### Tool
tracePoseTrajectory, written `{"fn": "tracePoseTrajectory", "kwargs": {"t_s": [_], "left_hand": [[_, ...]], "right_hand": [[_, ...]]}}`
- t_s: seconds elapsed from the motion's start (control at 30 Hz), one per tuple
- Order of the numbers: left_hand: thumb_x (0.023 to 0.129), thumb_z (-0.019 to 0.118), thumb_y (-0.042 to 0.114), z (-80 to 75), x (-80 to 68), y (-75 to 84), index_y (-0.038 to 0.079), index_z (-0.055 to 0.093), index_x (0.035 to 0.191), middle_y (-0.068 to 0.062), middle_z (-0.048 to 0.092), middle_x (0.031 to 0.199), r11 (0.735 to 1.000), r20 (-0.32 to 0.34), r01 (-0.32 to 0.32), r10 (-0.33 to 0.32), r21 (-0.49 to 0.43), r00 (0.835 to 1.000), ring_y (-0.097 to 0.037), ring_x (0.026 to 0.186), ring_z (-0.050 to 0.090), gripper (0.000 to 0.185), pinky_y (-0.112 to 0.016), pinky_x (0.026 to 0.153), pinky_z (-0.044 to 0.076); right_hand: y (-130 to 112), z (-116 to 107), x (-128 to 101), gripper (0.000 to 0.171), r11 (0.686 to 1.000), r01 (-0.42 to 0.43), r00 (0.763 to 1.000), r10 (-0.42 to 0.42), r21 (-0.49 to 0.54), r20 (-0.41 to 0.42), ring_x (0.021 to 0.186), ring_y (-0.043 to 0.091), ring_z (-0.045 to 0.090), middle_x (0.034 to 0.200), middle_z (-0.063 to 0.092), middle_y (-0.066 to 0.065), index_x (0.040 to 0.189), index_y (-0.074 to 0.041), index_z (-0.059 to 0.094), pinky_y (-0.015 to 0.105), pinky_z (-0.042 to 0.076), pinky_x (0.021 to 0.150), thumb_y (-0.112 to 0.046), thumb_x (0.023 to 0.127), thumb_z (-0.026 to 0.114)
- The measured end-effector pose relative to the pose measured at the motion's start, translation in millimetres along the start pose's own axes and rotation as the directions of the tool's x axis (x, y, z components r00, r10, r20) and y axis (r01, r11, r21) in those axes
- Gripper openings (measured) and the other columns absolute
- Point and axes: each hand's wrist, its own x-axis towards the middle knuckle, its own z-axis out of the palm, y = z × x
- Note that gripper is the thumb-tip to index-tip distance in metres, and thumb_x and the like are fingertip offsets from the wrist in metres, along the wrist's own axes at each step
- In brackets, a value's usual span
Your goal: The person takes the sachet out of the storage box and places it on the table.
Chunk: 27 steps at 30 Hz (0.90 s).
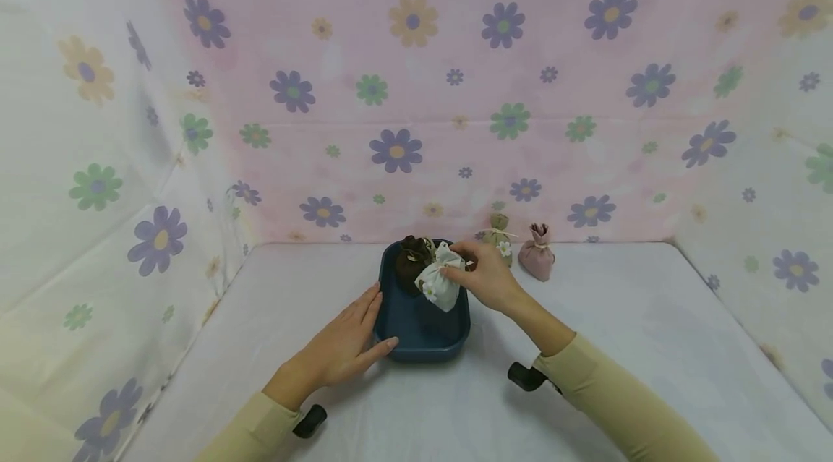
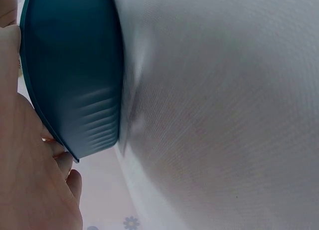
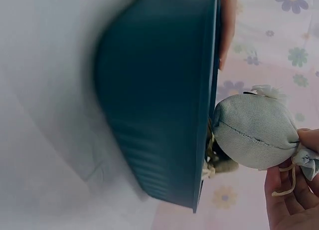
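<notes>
A dark blue plastic tub point(image 1: 423, 353) stands on the white-covered table. My left hand point(image 1: 338, 343) rests along its left rim, fingers nearly straight and the thumb over the near left corner. In the left wrist view that hand point(image 2: 35, 175) touches the rim of the tub point(image 2: 75, 55). With its neck pinched by my right hand point(image 1: 488, 277), a white drawstring pouch point(image 1: 439, 288) with a small flower hangs over the tub. The right wrist view shows this pouch point(image 3: 256, 132) at rim height. A dark brown pouch point(image 1: 408, 270) sits inside the tub, partly hidden by the white one.
Behind my right hand stand an olive-green pouch point(image 1: 497, 231) with a white flower and a dusty pink pouch point(image 1: 537, 259). Flower-printed cloth point(image 1: 403, 86) walls the table at the back and both sides. Black wrist devices point(image 1: 526, 377) show under the sleeves.
</notes>
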Motion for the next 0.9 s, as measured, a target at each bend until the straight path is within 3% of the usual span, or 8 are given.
{"fn": "tracePoseTrajectory", "kwargs": {"t_s": [0.43,0.9], "left_hand": [[0.102,0.027,0.073,0.7,-1.2,-0.9,0.000,0.014,0.163,-0.013,0.003,0.172,1.000,0.000,0.003,-0.003,-0.010,1.000,-0.025,0.158,0.010,0.097,-0.047,0.124,0.023],[0.102,0.027,0.073,1.8,-1.6,-0.5,-0.001,0.014,0.163,-0.014,0.004,0.172,1.000,-0.016,-0.001,0.001,-0.005,1.000,-0.026,0.158,0.011,0.097,-0.046,0.124,0.023]], "right_hand": [[8.9,-29.1,-3.7,0.035,1.000,-0.004,0.999,0.003,-0.024,-0.037,0.083,0.020,0.064,0.109,0.069,0.012,0.126,-0.002,0.069,0.028,0.055,0.068,-0.014,0.093,0.077],[33.0,-51.2,-3.7,0.041,0.994,-0.075,0.993,0.067,-0.083,-0.099,0.100,0.028,0.067,0.118,0.071,0.018,0.131,0.002,0.066,0.038,0.059,0.082,-0.013,0.094,0.076]]}}
